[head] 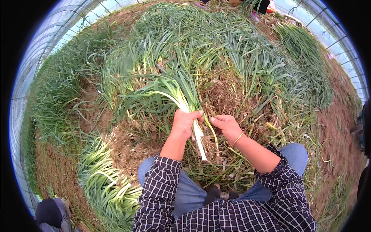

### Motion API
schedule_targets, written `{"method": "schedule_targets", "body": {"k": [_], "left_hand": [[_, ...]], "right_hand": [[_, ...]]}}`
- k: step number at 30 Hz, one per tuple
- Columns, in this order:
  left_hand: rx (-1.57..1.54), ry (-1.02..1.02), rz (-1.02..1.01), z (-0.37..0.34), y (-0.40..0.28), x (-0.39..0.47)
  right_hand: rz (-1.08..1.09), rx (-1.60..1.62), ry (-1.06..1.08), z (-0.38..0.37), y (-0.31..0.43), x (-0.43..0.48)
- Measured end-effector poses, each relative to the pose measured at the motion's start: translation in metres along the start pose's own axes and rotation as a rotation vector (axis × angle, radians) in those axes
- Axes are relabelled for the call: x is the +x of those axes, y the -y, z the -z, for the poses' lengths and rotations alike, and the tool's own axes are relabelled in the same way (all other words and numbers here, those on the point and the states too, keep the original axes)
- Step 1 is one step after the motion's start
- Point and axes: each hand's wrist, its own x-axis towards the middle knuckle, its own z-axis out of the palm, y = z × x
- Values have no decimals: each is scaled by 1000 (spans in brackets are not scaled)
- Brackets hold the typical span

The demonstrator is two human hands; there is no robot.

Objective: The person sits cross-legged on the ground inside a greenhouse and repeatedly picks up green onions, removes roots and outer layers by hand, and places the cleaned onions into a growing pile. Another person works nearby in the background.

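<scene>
My left hand (185, 123) is closed round a bunch of green garlic or leek-like plants (179, 97), white stems pointing down toward me and green leaves fanning up and to the left. Just right of it, my right hand (223, 124), with a yellow bangle at the wrist, has thumb and fingers drawn together beside a thin yellowish stalk (214, 134) that hangs from the bunch with roots at its lower end. Whether the fingertips pinch a leaf of this stalk is too small to tell. Both hands are above a litter of cut leaves and roots (214, 171) between my knees.
A wide heap of the same plants (185, 37) lies ahead. Paler stems with brown roots form a curved pile (107, 185) at lower left. Growing plants (55, 95) stand farther left. Bare soil (336, 139) runs along the right. People are partly visible at the top and lower left (53, 214).
</scene>
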Motion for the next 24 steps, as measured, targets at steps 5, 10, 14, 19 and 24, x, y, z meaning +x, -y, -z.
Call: {"method": "schedule_targets", "body": {"k": [5, 10, 14, 19, 24], "left_hand": [[-39, 61, 18, -2, -2, -2], [-19, -34, -39, -3, -2, -1], [-11, -97, -120, 1, -5, 2], [49, -158, -197, 4, -3, 5], [62, -203, -246, 8, -6, 5]], "right_hand": [[-112, 319, 78, -4, 10, -12], [-263, 160, 45, -6, 9, -21], [-250, 4, 177, 19, 11, -60], [-215, -374, 284, 58, 13, -123], [-238, -768, 463, 84, 13, -170]]}}
